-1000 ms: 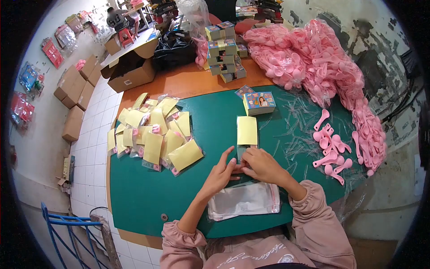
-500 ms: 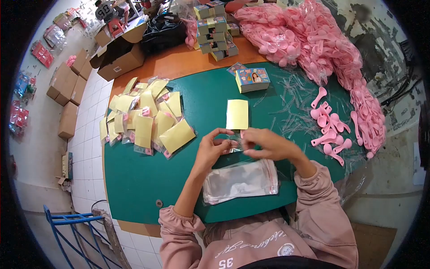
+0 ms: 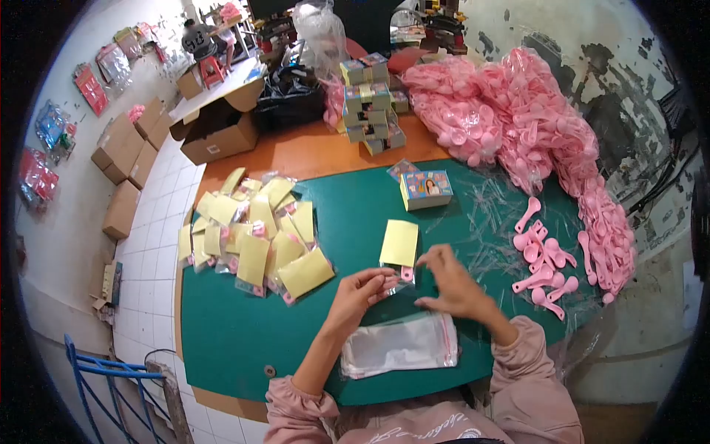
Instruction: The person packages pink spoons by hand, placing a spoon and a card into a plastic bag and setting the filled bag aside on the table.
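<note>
My left hand (image 3: 360, 290) pinches the lower end of a small clear packet (image 3: 400, 255) with a yellow card and a pink piece inside, lying on the green mat (image 3: 347, 214). My right hand (image 3: 452, 285) hovers just right of that packet with fingers spread, its fingertip near the packet's lower corner. A stack of empty clear bags (image 3: 399, 344) lies just below both hands. A pile of finished yellow-card packets (image 3: 255, 237) sits to the left.
Loose pink spoons (image 3: 543, 259) lie right of my hands, with a big heap of bagged pink spoons (image 3: 518, 111) behind. A small stack of printed cards (image 3: 427, 189) and bundled card stacks (image 3: 370, 92) stand further back. Cardboard boxes (image 3: 218, 133) line the floor on the left.
The packet was lifted between both hands half a second ago; now it lies on the mat, my left hand still on it and my right hand opened beside it.
</note>
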Demonstrator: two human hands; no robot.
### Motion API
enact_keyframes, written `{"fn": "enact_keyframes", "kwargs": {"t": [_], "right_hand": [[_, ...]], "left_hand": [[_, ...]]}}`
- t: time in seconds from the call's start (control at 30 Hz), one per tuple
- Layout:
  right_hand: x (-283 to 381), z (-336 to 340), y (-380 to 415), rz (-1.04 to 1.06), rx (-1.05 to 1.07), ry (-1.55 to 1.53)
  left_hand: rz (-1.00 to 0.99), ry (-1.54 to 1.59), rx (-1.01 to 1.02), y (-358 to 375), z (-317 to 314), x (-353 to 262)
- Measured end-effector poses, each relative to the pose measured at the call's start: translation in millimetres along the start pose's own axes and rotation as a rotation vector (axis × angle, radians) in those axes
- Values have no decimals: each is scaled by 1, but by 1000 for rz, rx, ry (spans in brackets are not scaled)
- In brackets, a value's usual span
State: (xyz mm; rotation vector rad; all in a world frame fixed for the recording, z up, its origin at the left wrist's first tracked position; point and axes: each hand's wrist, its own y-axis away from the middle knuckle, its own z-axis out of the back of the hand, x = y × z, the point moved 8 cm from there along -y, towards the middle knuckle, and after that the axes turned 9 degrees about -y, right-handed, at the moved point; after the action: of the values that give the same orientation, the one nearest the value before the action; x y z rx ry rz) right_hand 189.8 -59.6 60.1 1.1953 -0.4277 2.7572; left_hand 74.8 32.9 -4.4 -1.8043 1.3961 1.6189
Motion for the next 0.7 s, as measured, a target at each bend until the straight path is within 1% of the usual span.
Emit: {"fn": "enact_keyframes", "kwargs": {"t": [0.07,0.13,0.17,0.2,0.23,0.27,0.3,0.37,0.4,0.47,0.53,0.6,0.67,0.7], "right_hand": [[-2,-10,-2,-11,-62,-41],[-8,-10,-2,-16,-91,-88],[-13,-6,-2,-35,-111,-177],[-17,-2,-2,-54,-129,-266],[-17,1,-2,-55,-128,-266],[-19,0,-1,-107,-98,-361],[-23,-4,1,-163,-68,-459],[-29,-7,3,-179,-59,-510],[-30,-10,3,-210,-22,-563],[-35,-16,4,-245,18,-619],[-43,-23,9,-317,-3,-774],[-45,-25,11,-322,-28,-749],[-46,-26,10,-326,-60,-724],[-51,-28,12,-407,-115,-811]], "left_hand": [[-4,37,18,4,-1,-4],[4,88,80,4,-1,-2],[2,88,85,4,0,-1],[-5,44,92,6,-1,-2],[-9,-2,97,6,0,-3],[-50,-126,112,4,0,-6],[-41,-127,112,3,-1,-6],[-369,-858,-9,8,-13,-33],[-349,-862,-60,7,-13,-32],[-366,-895,-74,4,-8,-29],[-382,-925,-91,2,-7,-28],[-344,-842,-120,2,-6,-31],[-352,-855,-129,1,-6,-31],[-361,-870,-139,2,-6,-30]]}}
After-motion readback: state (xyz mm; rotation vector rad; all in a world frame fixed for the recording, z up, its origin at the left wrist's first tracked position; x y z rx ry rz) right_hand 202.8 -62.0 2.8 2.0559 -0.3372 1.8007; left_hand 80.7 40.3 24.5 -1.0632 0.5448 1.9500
